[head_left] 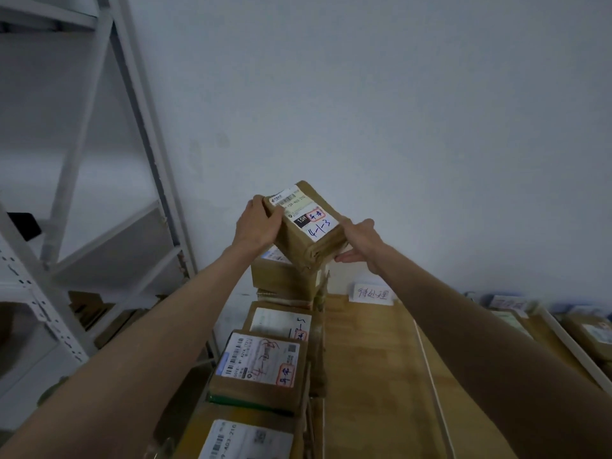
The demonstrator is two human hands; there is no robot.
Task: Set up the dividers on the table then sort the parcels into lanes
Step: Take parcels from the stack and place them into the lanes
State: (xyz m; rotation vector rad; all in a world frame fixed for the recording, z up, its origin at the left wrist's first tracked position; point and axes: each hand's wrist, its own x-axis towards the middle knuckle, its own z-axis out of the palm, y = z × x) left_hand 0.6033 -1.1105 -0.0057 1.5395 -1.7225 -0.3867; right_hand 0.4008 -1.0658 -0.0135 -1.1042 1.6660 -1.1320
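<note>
Left hand [256, 226] and right hand [361, 241] gripping a tilted parcel [306, 226] from 9 and 3 o'clock, fingers curled round it, above stacked parcels [284, 279] at the worktop [371, 352] far edge

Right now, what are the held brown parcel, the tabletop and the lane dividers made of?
Brown parcel with white label, held by left hand and right hand: corrugated cardboard by its look, glossy clear tape over the seams.
Tabletop: light wood or wood-look laminate; plank grain lines show, matte.
Clear upright divider: probably acrylic; see-through, bright edge.
</note>
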